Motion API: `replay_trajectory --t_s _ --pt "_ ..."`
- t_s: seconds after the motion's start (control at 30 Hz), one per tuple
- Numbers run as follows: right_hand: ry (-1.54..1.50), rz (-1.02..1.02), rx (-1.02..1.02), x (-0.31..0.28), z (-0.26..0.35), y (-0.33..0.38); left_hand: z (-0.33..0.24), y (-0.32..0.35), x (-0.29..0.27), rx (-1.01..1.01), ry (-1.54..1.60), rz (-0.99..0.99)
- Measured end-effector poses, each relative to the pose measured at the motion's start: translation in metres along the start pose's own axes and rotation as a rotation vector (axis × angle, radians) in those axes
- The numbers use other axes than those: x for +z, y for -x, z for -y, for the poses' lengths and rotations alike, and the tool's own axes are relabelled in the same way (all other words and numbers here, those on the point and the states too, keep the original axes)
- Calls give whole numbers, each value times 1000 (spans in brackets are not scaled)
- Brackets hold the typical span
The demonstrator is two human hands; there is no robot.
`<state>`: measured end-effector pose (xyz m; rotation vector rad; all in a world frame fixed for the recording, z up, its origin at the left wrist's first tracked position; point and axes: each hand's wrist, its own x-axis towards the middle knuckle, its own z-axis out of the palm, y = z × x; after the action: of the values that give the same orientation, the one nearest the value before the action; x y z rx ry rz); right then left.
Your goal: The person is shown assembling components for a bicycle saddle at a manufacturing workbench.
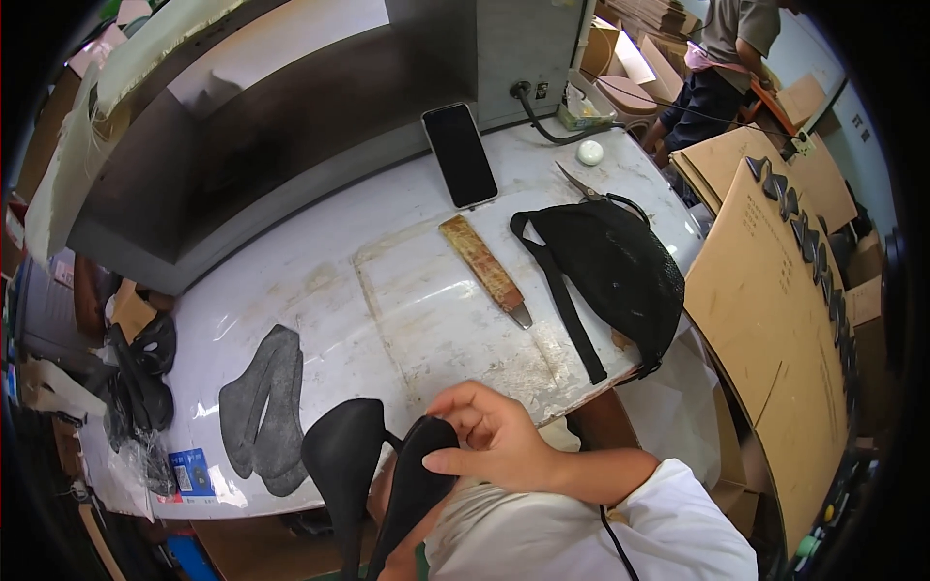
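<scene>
A pair of black high-heeled shoes is held over the table's near edge, one shoe (341,445) to the left and the other shoe (415,484) beside it. My right hand (494,447) grips the right-hand shoe, thumb on its near face and fingers curled at its upper edge. Behind and below the shoes shows part of my left hand (407,550); its fingers are mostly hidden, and it appears to support the pair. Left of the shoes lie grey insoles (262,412) on the white table (320,290). Farther off rests a knife (484,269) with a wrapped, stained handle.
A black strapped bag (615,271) lies right, with scissors (581,184) at its far edge. A phone (459,155) leans near a grey metal machine (387,77). Black items (140,387) sit left. Cardboard (765,329) stands right; another person (727,68) is beyond.
</scene>
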<state>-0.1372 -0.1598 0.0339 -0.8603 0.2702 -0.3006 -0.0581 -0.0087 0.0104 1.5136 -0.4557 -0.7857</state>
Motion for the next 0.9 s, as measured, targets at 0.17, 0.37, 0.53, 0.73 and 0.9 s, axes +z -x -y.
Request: replay_trajectory --t_s 0.17,0.37,0.53,0.73,0.9 --pt "230 110 -2 -12 -15 -1 42 -14 -45 -373 587 -234" --pt "655 239 87 -8 12 -6 38 19 -61 -333 434 -87" --pt "701 431 22 -19 18 -12 23 25 -48 -299 305 38" --pt "77 457 350 -18 -7 -10 -8 7 -45 -260 151 190" --pt "-56 406 379 -16 -6 -10 -23 9 -33 -222 21 321"
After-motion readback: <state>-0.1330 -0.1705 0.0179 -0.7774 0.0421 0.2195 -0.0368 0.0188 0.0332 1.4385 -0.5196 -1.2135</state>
